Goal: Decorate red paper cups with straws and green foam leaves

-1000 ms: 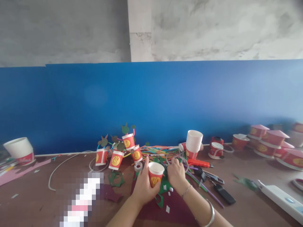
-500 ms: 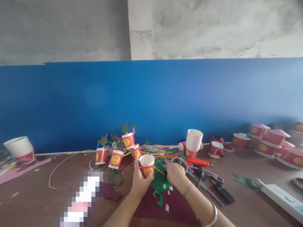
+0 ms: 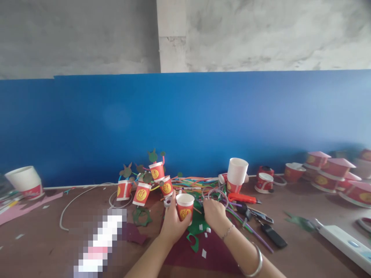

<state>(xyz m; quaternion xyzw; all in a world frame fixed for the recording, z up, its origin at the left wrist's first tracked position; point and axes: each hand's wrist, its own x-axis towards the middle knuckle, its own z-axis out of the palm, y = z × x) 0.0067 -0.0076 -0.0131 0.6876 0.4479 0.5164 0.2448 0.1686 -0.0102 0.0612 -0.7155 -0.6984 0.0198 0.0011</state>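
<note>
My left hand [image 3: 173,223] is wrapped round a small red paper cup [image 3: 184,206] with a yellow emblem, held upright just above the table. My right hand [image 3: 213,214] lies to its right, fingers curled down onto green felt scraps [image 3: 194,227] and straws; whether it grips anything is hidden. A cluster of matching red cups [image 3: 145,185] joined with straws and green cut-outs stands just beyond the left hand. Coloured straws [image 3: 197,182] lie heaped behind the held cup.
A dark red felt sheet [image 3: 214,255] lies under my forearms. An orange cutter [image 3: 243,199], keys [image 3: 257,217], a dark remote [image 3: 274,236] and a stack of white cups [image 3: 237,175] sit to the right. More red cups and lids [image 3: 330,172] are far right. A white cable [image 3: 78,199] runs left.
My left hand carried the cup up and leftward, then back right and slightly down. My right hand stayed on the felt and straws, shifting a little.
</note>
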